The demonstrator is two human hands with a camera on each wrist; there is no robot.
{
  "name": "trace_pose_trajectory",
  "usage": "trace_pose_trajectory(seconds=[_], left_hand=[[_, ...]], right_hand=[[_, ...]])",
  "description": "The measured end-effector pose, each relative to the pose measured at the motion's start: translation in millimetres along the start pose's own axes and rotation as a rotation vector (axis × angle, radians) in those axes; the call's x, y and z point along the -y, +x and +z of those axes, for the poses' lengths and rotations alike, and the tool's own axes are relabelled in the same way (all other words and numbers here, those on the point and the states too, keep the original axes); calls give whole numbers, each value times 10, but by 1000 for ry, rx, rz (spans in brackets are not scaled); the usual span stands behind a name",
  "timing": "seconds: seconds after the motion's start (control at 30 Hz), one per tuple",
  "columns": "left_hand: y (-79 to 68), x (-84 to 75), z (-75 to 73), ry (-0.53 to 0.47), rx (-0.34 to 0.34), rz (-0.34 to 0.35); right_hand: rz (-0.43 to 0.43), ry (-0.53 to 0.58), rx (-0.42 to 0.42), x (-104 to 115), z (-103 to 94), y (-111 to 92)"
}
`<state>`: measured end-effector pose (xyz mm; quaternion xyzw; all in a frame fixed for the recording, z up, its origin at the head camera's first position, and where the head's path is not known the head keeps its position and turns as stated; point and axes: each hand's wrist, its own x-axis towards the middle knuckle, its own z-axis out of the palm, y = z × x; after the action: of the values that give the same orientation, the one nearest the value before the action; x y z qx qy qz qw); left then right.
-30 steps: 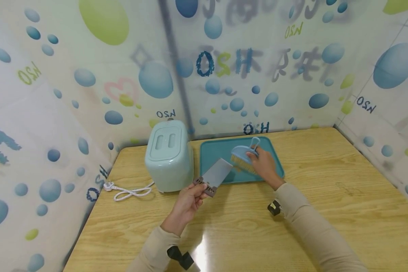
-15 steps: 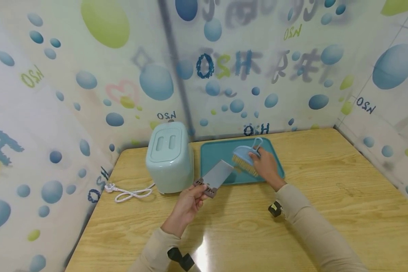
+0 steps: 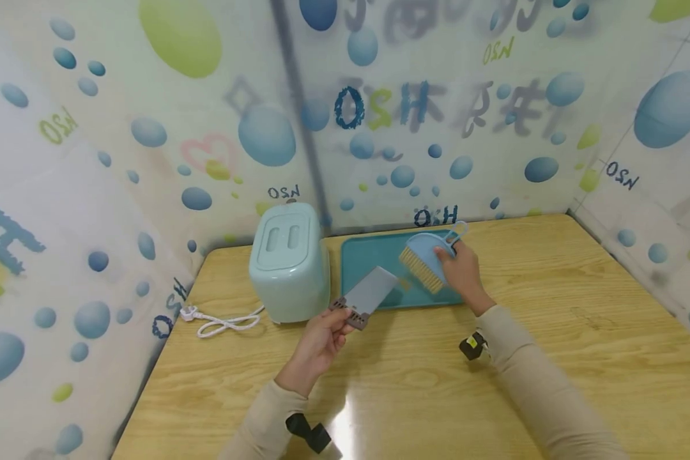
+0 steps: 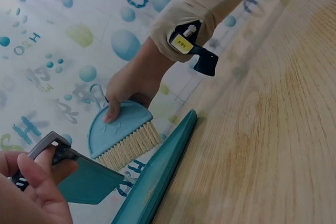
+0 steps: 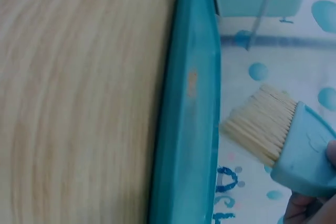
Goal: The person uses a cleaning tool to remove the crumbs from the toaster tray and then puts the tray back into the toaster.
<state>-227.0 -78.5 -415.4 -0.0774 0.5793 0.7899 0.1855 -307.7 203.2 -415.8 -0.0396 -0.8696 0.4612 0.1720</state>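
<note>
My left hand (image 3: 317, 342) pinches the slotted brown-grey end of a thin metal crumb tray (image 3: 374, 289), tilted over the near edge of a teal serving tray (image 3: 359, 252). By its handle, my right hand (image 3: 464, 268) holds a light-blue brush (image 3: 428, 249) with pale bristles. The bristles hang above the serving tray, apart from the crumb tray, as the left wrist view of the brush (image 4: 121, 129) also shows. A small patch of light-brown crumbs (image 5: 192, 83) lies on the serving tray. Part of the right hand is cut off in the right wrist view.
A light-blue toaster (image 3: 287, 268) with a lid on top stands left of the serving tray. Its white cord (image 3: 230, 323), looped up, lies on the wooden table (image 3: 552, 358). A patterned sheet (image 3: 402, 153) hangs behind the table.
My right hand and the brush have moved to the right, away from the crumb tray, and the brush has turned. My left hand keeps the crumb tray in nearly the same place.
</note>
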Motion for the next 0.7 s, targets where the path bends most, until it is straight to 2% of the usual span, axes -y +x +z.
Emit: trace_pose_trajectory(seconds=[0.2,0.37,0.7], left_hand=[[2,4,-8,9,4,-6],[-8,29,-2,9,11,-12],[-24,40,-36,6,14,3]], right_hand=[[113,44,-77,-60,-152,58],[161,43,-132,-162,-291,70],[290,145,-260,-423,-610,172]])
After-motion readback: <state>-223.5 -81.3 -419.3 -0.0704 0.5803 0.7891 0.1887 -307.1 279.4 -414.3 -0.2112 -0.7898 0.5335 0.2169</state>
